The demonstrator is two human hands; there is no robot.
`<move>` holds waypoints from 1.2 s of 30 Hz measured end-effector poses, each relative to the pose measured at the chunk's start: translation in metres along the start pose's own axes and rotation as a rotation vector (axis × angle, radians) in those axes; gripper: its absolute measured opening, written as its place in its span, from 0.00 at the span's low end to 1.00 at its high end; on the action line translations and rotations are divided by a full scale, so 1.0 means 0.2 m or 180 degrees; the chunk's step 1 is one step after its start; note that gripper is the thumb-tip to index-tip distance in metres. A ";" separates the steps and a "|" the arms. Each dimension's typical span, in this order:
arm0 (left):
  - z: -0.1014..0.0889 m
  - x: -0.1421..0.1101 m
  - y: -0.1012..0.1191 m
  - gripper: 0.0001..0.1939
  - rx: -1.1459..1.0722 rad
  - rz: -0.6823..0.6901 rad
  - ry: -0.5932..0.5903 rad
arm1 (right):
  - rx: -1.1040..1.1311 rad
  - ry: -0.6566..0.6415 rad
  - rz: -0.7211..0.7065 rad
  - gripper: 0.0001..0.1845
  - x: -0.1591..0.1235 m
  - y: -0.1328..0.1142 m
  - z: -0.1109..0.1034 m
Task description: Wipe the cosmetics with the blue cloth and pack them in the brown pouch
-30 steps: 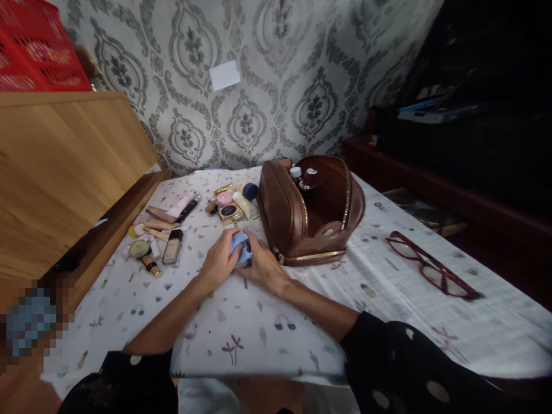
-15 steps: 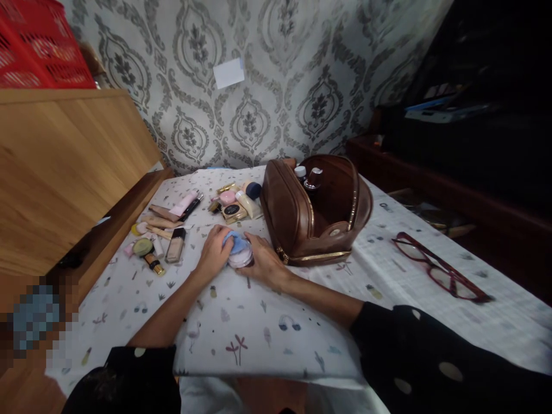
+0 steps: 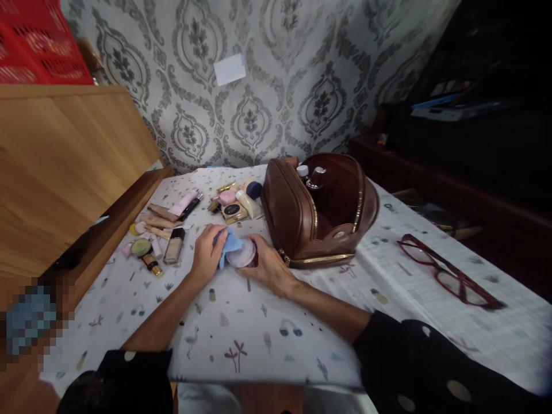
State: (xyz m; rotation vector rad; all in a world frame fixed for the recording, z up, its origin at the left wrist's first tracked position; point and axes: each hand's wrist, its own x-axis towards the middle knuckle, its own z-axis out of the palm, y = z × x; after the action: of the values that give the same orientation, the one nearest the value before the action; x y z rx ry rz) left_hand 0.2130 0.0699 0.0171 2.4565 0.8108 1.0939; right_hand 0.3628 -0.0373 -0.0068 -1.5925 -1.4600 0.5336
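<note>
While L hand (image 3: 206,251) fingers pinch 1 blue cloth (image 3: 233,241), frame ctr, R hand (image 3: 269,267) fingers grip 1 round jar (image 3: 245,254) near brown bag (image 3: 285,198), ctr-right.

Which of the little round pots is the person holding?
The pale round pot in the right hand, against the blue cloth. The pink pot and the dark-topped pot lie untouched beside the brown bag.

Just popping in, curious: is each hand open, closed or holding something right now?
Left hand: closed, holding a blue cloth.
Right hand: closed, holding a small round container.
</note>
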 end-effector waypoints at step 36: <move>0.04 -0.07 0.04 0.33 -0.0533 0.0555 -0.1032 | 0.0099 0.0055 -0.0430 0.35 -0.03 0.00 0.00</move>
State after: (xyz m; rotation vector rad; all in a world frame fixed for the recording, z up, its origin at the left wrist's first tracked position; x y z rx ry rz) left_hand 0.2146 0.0543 0.0084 2.5031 0.3971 0.7513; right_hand 0.3607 -0.0429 -0.0082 -1.4589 -1.5266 0.4613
